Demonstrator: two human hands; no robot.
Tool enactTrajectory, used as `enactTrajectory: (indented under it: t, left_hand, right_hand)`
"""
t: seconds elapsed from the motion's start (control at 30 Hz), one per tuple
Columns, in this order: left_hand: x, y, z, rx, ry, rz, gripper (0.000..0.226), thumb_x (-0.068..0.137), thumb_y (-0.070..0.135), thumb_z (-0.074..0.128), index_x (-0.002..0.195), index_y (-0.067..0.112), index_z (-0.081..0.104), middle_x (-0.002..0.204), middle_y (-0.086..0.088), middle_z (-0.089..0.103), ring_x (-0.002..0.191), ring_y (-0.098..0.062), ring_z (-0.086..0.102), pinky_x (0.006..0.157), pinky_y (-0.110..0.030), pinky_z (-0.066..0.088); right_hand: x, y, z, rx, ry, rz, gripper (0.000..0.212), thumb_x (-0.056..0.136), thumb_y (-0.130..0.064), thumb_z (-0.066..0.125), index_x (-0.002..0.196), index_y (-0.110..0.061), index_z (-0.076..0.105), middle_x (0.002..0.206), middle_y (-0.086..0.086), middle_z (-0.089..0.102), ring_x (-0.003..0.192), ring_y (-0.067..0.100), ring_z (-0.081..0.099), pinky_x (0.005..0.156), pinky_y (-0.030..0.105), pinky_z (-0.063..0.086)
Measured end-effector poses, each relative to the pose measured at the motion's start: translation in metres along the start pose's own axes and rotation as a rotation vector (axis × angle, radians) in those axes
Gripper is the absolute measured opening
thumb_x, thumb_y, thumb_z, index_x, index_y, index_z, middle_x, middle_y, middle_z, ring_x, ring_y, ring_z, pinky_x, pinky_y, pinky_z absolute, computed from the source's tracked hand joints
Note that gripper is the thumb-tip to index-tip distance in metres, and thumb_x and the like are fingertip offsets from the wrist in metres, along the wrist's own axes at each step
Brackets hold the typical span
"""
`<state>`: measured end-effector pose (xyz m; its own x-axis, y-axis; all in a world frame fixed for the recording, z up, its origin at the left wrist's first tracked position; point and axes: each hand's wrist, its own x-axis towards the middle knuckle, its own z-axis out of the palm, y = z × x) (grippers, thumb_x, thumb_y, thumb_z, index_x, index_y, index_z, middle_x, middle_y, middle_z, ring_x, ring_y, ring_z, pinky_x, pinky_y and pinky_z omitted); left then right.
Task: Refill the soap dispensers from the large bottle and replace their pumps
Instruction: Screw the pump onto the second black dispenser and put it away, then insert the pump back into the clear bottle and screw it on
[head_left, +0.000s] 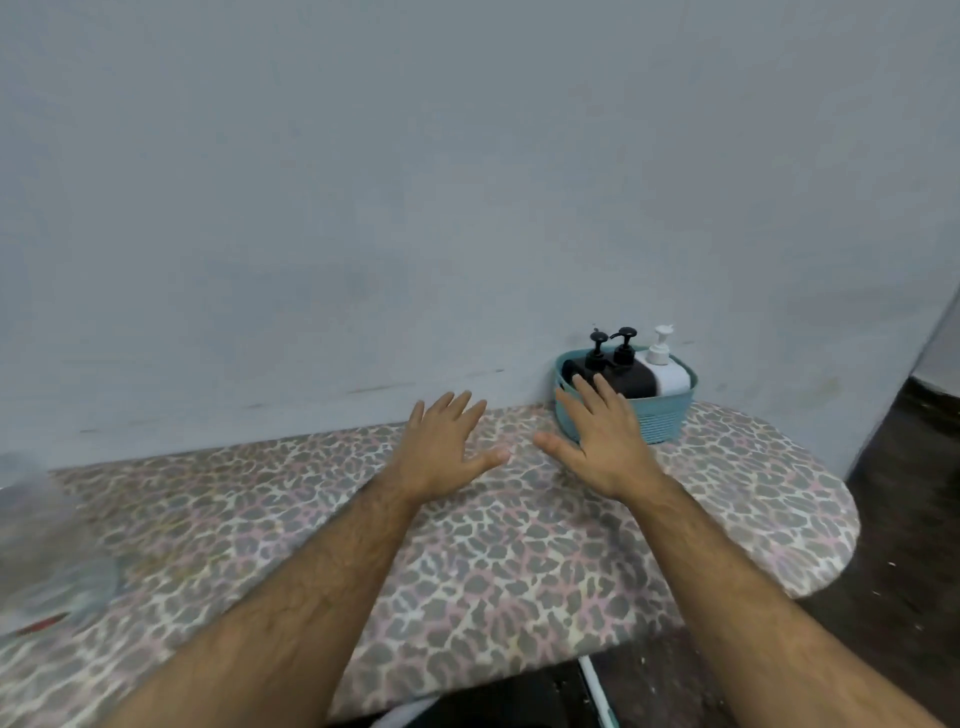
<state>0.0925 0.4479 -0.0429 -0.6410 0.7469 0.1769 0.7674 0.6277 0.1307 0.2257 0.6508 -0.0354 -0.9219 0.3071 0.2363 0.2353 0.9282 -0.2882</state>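
A teal basket (660, 420) stands at the far right of the leopard-print board (467, 545), against the wall. Inside it are two black dispensers with black pumps (623, 348) and a white dispenser with a white pump (662, 345). My right hand (597, 436) is flat and open, fingers spread, just in front of the basket's left side and partly covering it. Left of it, my left hand (441, 447) hovers open above the board, holding nothing. A blurred clear object (47, 545) at the left edge may be the large bottle; I cannot tell.
The board's rounded end (831, 519) overhangs a dark floor (909, 571) on the right. A plain grey-blue wall (415, 208) rises directly behind the board. A white metal leg (597, 691) shows under the front edge.
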Motion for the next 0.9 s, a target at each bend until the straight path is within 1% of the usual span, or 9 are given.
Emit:
enactTrajectory:
  t: [0.1, 0.17, 0.27, 0.4, 0.53, 0.63, 0.77, 0.9]
  left_hand:
    - [-0.045, -0.018, -0.007, 0.027, -0.024, -0.042, 0.095, 0.082, 0.085, 0.023, 0.157, 0.028, 0.014, 0.166, 0.001, 0.007, 0.152, -0.019, 0.002, 0.122, -0.049, -0.002]
    - [-0.078, -0.029, -0.013, 0.039, -0.029, -0.083, 0.092, 0.085, 0.082, 0.027, 0.157, 0.028, 0.013, 0.166, 0.000, 0.006, 0.152, -0.019, 0.001, 0.121, -0.047, -0.004]
    - [-0.126, -0.046, -0.021, 0.040, -0.039, -0.163, 0.092, 0.084, 0.082, 0.027, 0.157, 0.028, 0.012, 0.166, 0.000, 0.003, 0.152, -0.018, -0.001, 0.121, -0.047, -0.005]
    - [-0.186, -0.067, -0.037, 0.057, -0.024, -0.273, 0.094, 0.083, 0.083, 0.025, 0.157, 0.028, 0.012, 0.166, 0.000, 0.004, 0.152, -0.019, 0.000, 0.122, -0.049, -0.002]
    - [-0.243, -0.086, -0.052, 0.065, 0.011, -0.361, 0.096, 0.081, 0.085, 0.022, 0.157, 0.028, 0.011, 0.166, 0.000, 0.004, 0.152, -0.019, 0.001, 0.122, -0.049, 0.000]
    - [-0.283, -0.103, -0.065, 0.082, 0.044, -0.426, 0.099, 0.078, 0.086, 0.020, 0.157, 0.028, 0.011, 0.166, 0.000, 0.007, 0.152, -0.019, 0.003, 0.122, -0.047, 0.001]
    - [-0.328, -0.127, -0.077, 0.094, 0.066, -0.502, 0.093, 0.083, 0.082, 0.027, 0.157, 0.028, 0.012, 0.166, -0.001, 0.008, 0.152, -0.019, 0.003, 0.121, -0.047, -0.001]
    - [-0.362, -0.147, -0.083, 0.094, 0.070, -0.571, 0.097, 0.080, 0.085, 0.023, 0.158, 0.028, 0.012, 0.166, -0.002, 0.009, 0.152, -0.019, 0.004, 0.122, -0.049, 0.001]
  right_hand:
    - [-0.013, -0.032, 0.018, 0.016, -0.053, -0.045, 0.119, 0.063, -0.099, -0.002, 0.157, -0.030, 0.018, 0.167, -0.001, 0.000, 0.152, 0.018, -0.012, 0.121, 0.047, -0.005]
    - [-0.021, -0.058, 0.031, 0.028, -0.086, -0.089, 0.117, 0.063, -0.098, -0.001, 0.158, -0.030, 0.016, 0.167, 0.000, -0.001, 0.152, 0.020, -0.010, 0.122, 0.048, -0.004]
    - [-0.034, -0.100, 0.048, 0.066, -0.134, -0.168, 0.113, 0.066, -0.095, 0.004, 0.158, -0.030, 0.014, 0.167, 0.001, -0.002, 0.152, 0.020, -0.012, 0.121, 0.048, -0.005]
    - [-0.050, -0.159, 0.064, 0.092, -0.170, -0.286, 0.119, 0.063, -0.098, 0.000, 0.158, -0.028, 0.016, 0.167, 0.003, 0.001, 0.153, 0.022, -0.009, 0.121, 0.048, -0.003]
    - [-0.065, -0.210, 0.074, 0.104, -0.211, -0.381, 0.116, 0.064, -0.094, 0.002, 0.158, -0.028, 0.014, 0.167, 0.003, 0.000, 0.153, 0.022, -0.009, 0.122, 0.049, -0.002]
    - [-0.074, -0.245, 0.080, 0.109, -0.238, -0.432, 0.117, 0.063, -0.094, 0.001, 0.159, -0.029, 0.012, 0.167, 0.002, -0.003, 0.152, 0.022, -0.011, 0.122, 0.049, -0.003]
    - [-0.084, -0.288, 0.091, 0.115, -0.249, -0.492, 0.116, 0.063, -0.094, 0.001, 0.159, -0.029, 0.011, 0.167, 0.003, -0.002, 0.152, 0.022, -0.010, 0.122, 0.049, -0.003]
    - [-0.094, -0.325, 0.102, 0.125, -0.266, -0.525, 0.113, 0.066, -0.093, 0.006, 0.159, -0.028, 0.013, 0.167, 0.003, -0.001, 0.153, 0.022, -0.008, 0.123, 0.048, -0.001]
